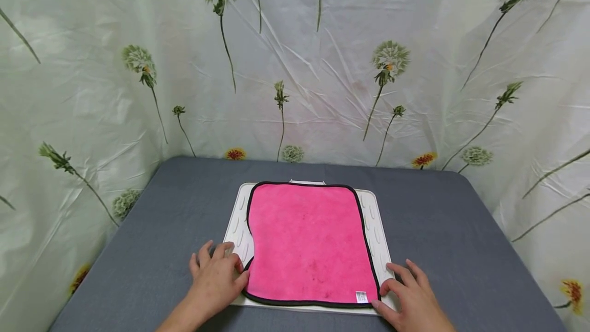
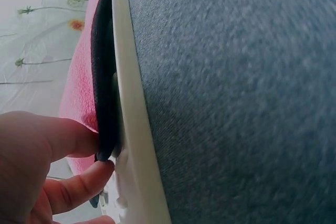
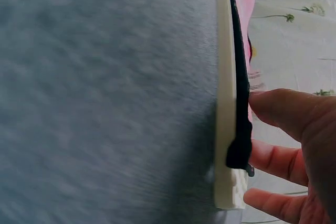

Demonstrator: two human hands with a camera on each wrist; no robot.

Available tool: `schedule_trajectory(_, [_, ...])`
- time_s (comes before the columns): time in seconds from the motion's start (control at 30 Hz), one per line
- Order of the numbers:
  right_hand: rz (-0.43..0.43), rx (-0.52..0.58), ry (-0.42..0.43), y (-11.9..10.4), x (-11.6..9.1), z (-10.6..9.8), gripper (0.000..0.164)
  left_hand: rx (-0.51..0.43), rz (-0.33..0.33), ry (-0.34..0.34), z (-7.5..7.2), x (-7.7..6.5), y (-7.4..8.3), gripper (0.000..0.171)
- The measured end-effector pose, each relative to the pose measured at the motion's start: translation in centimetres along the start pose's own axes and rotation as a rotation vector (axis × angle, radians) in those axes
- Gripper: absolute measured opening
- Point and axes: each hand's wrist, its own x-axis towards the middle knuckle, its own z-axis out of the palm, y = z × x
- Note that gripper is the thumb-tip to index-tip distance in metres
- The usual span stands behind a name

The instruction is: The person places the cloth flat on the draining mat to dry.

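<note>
A pink cloth with black edging and a small white label lies spread over a white plastic tray. At the cloth's near left corner, my left hand pinches the black edge between thumb and index finger; the left wrist view shows that edge slightly raised from the tray rim. My right hand is at the near right corner. Its thumb and index finger touch the corner, spread apart, while another finger is by the tray's side. The cloth's left edge bends inward near my left hand.
Grey fabric covers the table around the tray. A pale curtain printed with dandelions and flowers hangs behind and along both sides. The tray has raised oval ridges and a handle-like lip at its far edge.
</note>
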Motion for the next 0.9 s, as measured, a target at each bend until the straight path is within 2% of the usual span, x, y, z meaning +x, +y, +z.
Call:
schedule_trajectory(0.17, [0.002,-0.018,-0.037,0.03,-0.14,0.11,0.031,0.005,-0.016,-0.008,0.17,-0.02,0.13,0.023])
schedule_trajectory(0.3, [-0.054,-0.003,0.004,0.13,-0.41,0.29,0.035,0.004,-0.022,-0.010,0.25,-0.04,0.20,0.021])
schedule_trajectory(0.47, [-0.129,0.009,0.078,0.24,-0.64,0.65,0.038,-0.008,-0.008,0.027,0.43,-0.24,0.14,0.022])
schedule_trajectory(0.6, [-0.161,0.017,0.097,0.24,-0.57,0.85,0.037,-0.009,-0.007,0.049,0.59,-0.42,0.00,0.022])
schedule_trajectory(0.9, [-0.150,0.000,0.097,0.24,-0.74,0.94,0.037,-0.022,-0.027,0.048,0.37,-0.82,-0.01,0.021])
